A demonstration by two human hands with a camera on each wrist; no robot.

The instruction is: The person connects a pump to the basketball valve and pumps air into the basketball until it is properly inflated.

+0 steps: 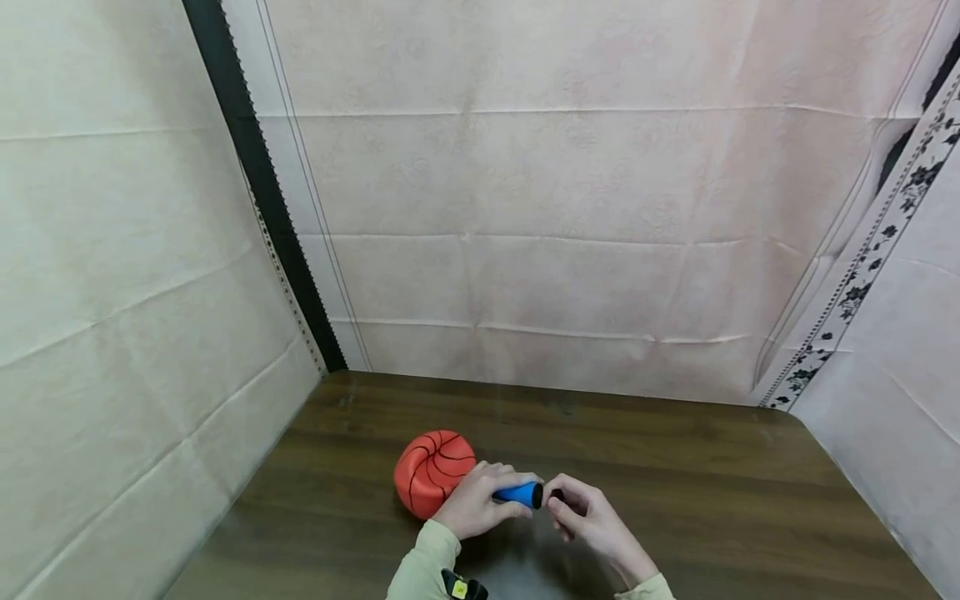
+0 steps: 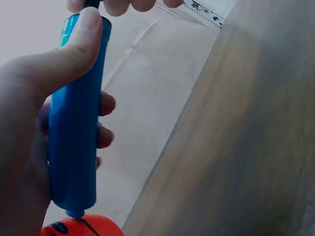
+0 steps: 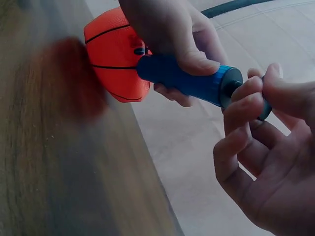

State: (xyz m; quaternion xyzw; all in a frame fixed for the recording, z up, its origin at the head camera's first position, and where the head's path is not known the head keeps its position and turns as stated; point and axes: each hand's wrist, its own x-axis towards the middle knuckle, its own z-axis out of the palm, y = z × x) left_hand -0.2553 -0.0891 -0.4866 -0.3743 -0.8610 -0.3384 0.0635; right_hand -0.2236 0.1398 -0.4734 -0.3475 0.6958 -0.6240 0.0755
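Right hand point(image 3: 280, 172), lower right, pinches handle point(image 3: 266, 111); left hand point(image 3: 170, 29) grips pump point(image 3: 165, 72); crooked pulling could free the seemingly attached ball point(image 3: 110, 51).

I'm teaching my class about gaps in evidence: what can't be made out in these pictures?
Right wrist view: part of the black handle, covered by the right hand.
Left wrist view: most of the right hand, cut off by the top edge.
Head view: one end of the blue pump, hidden by the left hand.
Left wrist view: most of the red ball, cut off by the bottom edge.
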